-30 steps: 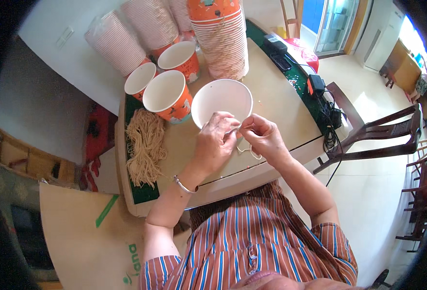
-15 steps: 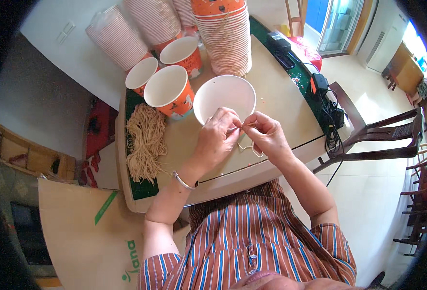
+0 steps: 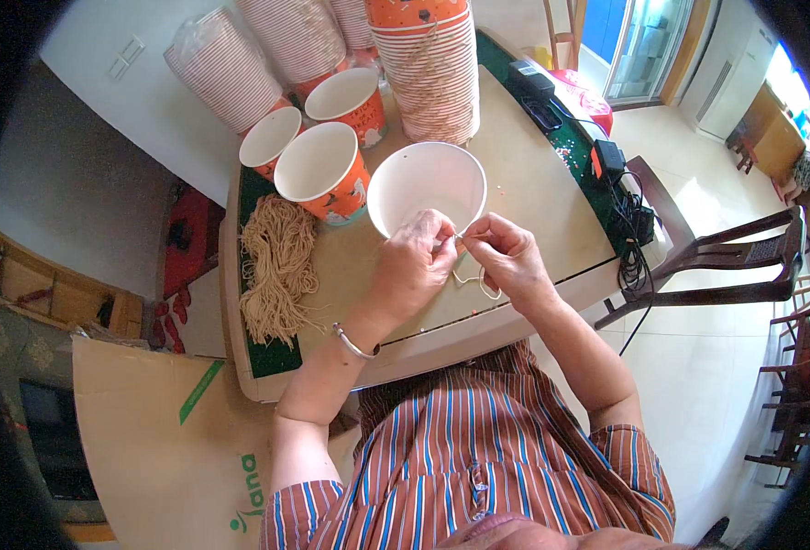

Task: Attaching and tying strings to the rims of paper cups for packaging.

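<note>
A wide paper bucket [image 3: 428, 179], pale inside, stands in front of me near the table's middle. At its near rim my left hand [image 3: 411, 266] and my right hand [image 3: 512, 261] meet, both closed with fingertips pinching a cream string [image 3: 478, 284]. The string's loose end hangs in a loop below the right fingers. Whether it passes through the bucket's rim is hidden by my fingers. Left of my left hand lies a thick bundle of cream strings [image 3: 276, 266] on the green table edge.
Three orange paper buckets [image 3: 320, 167] stand at the back left. Tall stacks of nested buckets [image 3: 434, 82] rise behind them. Black adapters and cables [image 3: 632, 220] lie along the right table edge. A dark wooden chair [image 3: 744, 252] stands at right, a large cardboard sheet [image 3: 139, 394] at lower left.
Both hands stay at the bucket's near rim. The left hand has tilted and shifted slightly down, its fingers still pinching by the right hand's fingertips.
</note>
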